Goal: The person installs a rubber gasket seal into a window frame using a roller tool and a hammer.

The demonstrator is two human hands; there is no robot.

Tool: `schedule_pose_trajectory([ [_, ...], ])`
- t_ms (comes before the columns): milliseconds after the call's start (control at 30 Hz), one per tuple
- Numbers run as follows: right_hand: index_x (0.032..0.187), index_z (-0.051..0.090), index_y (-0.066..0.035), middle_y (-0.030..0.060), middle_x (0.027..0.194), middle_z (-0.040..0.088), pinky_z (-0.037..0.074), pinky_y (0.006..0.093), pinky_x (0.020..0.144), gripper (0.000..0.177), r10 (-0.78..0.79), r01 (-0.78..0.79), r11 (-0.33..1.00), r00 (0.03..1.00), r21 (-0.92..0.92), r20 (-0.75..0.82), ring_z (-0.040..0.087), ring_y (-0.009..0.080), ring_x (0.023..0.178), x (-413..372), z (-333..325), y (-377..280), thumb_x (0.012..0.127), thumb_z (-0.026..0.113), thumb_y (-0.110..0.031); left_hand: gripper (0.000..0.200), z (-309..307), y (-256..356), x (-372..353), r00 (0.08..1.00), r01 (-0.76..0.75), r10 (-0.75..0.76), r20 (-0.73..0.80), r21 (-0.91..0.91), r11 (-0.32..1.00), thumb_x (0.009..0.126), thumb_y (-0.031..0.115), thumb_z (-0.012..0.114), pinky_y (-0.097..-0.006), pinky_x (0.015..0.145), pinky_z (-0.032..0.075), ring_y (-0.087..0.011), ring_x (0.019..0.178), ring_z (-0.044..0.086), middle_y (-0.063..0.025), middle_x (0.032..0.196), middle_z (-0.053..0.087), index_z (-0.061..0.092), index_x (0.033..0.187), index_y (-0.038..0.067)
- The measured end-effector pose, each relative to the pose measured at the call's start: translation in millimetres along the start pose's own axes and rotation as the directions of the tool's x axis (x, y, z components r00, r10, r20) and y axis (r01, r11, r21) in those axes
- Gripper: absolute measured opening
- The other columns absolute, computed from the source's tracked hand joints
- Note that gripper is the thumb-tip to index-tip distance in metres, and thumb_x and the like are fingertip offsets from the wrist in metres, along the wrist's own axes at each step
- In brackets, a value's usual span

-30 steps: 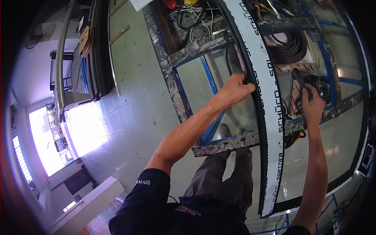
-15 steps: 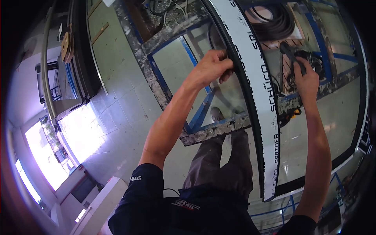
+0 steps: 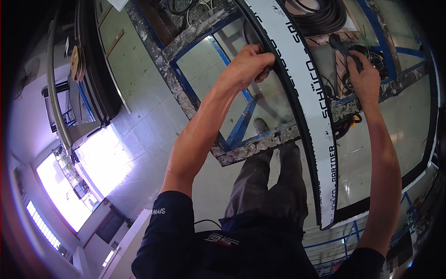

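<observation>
My left hand (image 3: pixel 251 67) is closed, knuckles against the black rubber strip (image 3: pixel 293 104) along the frame profile's inner edge; anything inside its fingers is hidden. My right hand (image 3: pixel 364 78) grips a black mallet-like tool (image 3: pixel 340 45) with a rounded end, held above the glass on the other side of the profile. Between my hands runs the profile, covered in white film (image 3: pixel 320 100) printed with black lettering. Glass panes lie on both sides, and the bench shows through them.
A paint-spattered bench frame (image 3: pixel 260 149) with blue bars stands beneath the panes. Coiled black gasket (image 3: pixel 320 21) lies at the top right. A black and yellow tool (image 3: pixel 350 124) is below the glass. Dark profiles (image 3: pixel 95 88) stand at the left.
Both hands have shifted slightly upward in the view, the right one still gripping the mallet-like tool. The left hand remains closed beside the black strip. The camera view has turned a little.
</observation>
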State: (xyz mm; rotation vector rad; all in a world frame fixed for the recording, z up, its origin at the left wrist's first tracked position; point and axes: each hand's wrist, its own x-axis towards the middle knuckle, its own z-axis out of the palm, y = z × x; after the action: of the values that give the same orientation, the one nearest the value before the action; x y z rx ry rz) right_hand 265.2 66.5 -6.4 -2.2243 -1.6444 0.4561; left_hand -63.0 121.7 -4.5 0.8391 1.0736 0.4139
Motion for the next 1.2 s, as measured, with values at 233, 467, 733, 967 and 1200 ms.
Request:
schedule_pose_trajectory([
  [233,0.118,0.072,-0.016,0.0154,0.074,0.071,0.054,0.0409,0.074,0.035,0.006,-0.006,1.0,1.0,0.012,-0.008,0.072,0.0348,0.077,-0.1,2.5,1.7,0.095,0.062,-0.04,0.011,-11.6,3.0,-5.3,0.995,-0.005,0.011,0.101,-0.052,0.999,0.088,0.009,0.065,-0.0278,0.047,0.039,-0.0118,0.052,0.055,-0.0043,0.068,0.061,0.067,0.09,-0.002],
  [467,0.117,0.072,-0.016,0.0144,0.073,0.07,0.054,0.039,0.071,0.034,-0.028,0.028,1.0,0.999,0.013,-0.034,0.072,0.0325,0.074,0.3,3.2,2.5,0.094,0.063,-0.04,0.013,-12.9,-5.5,-5.6,0.989,-0.096,0.098,0.107,-0.016,0.995,0.092,0.01,0.062,-0.0271,0.047,0.041,-0.012,0.053,0.057,-0.0064,0.073,0.064,0.067,0.095,-0.002],
  [733,0.117,0.072,-0.016,0.0144,0.077,0.071,0.054,0.0376,0.071,0.035,-0.012,0.013,1.0,1.0,0.026,-0.02,0.071,0.0316,0.073,-0.1,2.4,1.4,0.094,0.064,-0.041,0.012,1.1,-7.9,-1.0,0.997,-0.046,0.046,-0.055,-0.006,0.999,0.089,0.01,0.06,-0.0263,0.042,0.032,-0.0086,0.048,0.048,-0.003,0.067,0.059,0.065,0.09,0.0],
  [967,0.116,0.073,-0.017,0.0165,0.081,0.073,0.054,0.0403,0.074,0.036,0.002,-0.002,1.0,1.0,-0.013,-0.009,0.072,0.0353,0.08,-0.1,0.4,-1.5,0.093,0.064,-0.043,0.011,1.0,-0.9,-2.6,0.999,-0.036,0.035,-0.033,-0.016,0.999,0.089,0.009,0.059,-0.026,0.043,0.032,-0.0086,0.049,0.049,-0.0035,0.069,0.06,0.064,0.089,-0.001],
  [1200,0.118,0.073,-0.019,0.0176,0.089,0.074,0.055,0.0395,0.078,0.038,0.045,-0.046,0.999,0.999,0.027,0.017,0.073,0.0353,0.086,0.5,0.0,-1.1,0.092,0.064,-0.044,0.012,-12.1,-0.3,-5.9,0.99,-0.143,0.143,-0.007,0.014,0.99,0.093,0.008,0.057,-0.0282,0.045,0.04,-0.0126,0.053,0.056,-0.0079,0.072,0.062,0.064,0.092,-0.001],
])
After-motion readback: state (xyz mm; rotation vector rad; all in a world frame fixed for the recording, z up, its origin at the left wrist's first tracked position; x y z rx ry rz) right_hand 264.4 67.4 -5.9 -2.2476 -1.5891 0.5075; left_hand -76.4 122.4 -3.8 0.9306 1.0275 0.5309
